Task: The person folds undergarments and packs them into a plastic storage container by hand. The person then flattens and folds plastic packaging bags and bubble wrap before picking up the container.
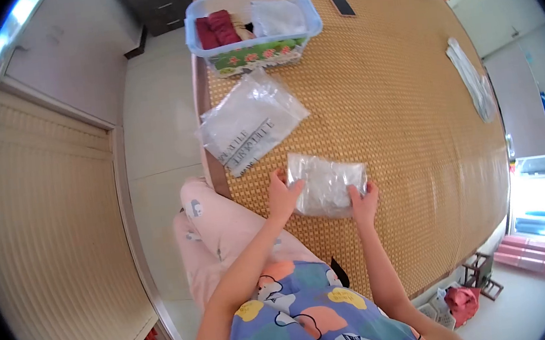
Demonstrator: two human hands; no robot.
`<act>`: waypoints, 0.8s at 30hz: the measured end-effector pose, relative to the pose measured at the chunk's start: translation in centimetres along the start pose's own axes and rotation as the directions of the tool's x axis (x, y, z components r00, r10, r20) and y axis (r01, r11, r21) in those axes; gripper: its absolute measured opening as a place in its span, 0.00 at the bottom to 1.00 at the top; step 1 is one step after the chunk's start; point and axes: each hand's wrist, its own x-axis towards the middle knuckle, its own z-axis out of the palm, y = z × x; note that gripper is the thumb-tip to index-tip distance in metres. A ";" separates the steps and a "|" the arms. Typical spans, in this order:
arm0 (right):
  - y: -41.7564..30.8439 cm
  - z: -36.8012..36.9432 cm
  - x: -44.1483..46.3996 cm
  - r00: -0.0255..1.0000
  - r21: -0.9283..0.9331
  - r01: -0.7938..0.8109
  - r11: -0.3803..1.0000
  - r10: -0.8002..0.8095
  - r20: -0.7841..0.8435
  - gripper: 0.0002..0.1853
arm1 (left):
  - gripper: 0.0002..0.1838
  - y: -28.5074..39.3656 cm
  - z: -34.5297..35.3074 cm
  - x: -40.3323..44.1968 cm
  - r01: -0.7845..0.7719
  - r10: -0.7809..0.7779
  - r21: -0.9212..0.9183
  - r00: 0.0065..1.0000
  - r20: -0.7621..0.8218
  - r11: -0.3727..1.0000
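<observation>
A folded clear plastic bag lies on the woven mat right in front of me, its surface shiny and wrinkled. My left hand grips its left edge, thumb on top and fingers underneath. At the opposite edge, my right hand pinches the bag the same way. Whether something pale is inside the bag, I cannot tell. Just beyond my left hand, a larger clear bag with dark printed lettering is spread flat on the mat, apart from both hands.
A clear plastic bin with folded red and white cloth stands at the far left of the woven mat. A phone lies beside it. White folded cloth rests near the right edge. The bed edge drops to tiled floor at left.
</observation>
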 end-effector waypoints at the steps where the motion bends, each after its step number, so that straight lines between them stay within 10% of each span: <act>1: 0.7 0.4 0.1 0.998 -0.006 -0.048 0.999 0.047 -0.046 0.31 | 0.28 -0.6 0.0 0.1 0.067 -0.065 -0.110 0.998 0.026 0.992; 5: -1.8 -1.3 2.4 0.942 0.100 -0.262 0.960 0.231 0.245 0.26 | 0.21 6.4 -4.1 -1.3 0.297 -0.241 -0.252 0.943 0.229 0.921; 12: -18.6 5.8 5.0 0.857 0.178 0.479 0.860 -0.501 0.116 0.30 | 0.25 8.1 -9.7 3.2 -0.047 -0.074 -0.603 0.982 -0.175 0.796; 15: -21.3 10.5 5.4 0.507 -0.242 0.854 0.460 -0.840 0.194 0.30 | 0.30 7.3 -12.4 6.5 -0.036 -0.039 -0.334 0.976 -0.213 0.942; 18: -21.2 15.5 5.4 0.383 -0.248 0.920 0.305 -0.834 0.397 0.30 | 0.32 4.5 -12.4 8.4 -0.042 0.359 0.543 0.793 -0.492 0.838; 21: -18.8 18.8 6.0 0.431 -0.314 0.899 0.306 -0.750 0.502 0.30 | 0.33 8.2 -13.1 7.0 -0.344 0.496 0.851 0.860 0.117 0.396; 24: -15.0 20.5 6.8 0.521 -0.384 0.853 0.353 -0.623 0.583 0.31 | 0.33 4.5 -11.3 8.2 -0.345 0.406 0.852 0.897 0.175 0.395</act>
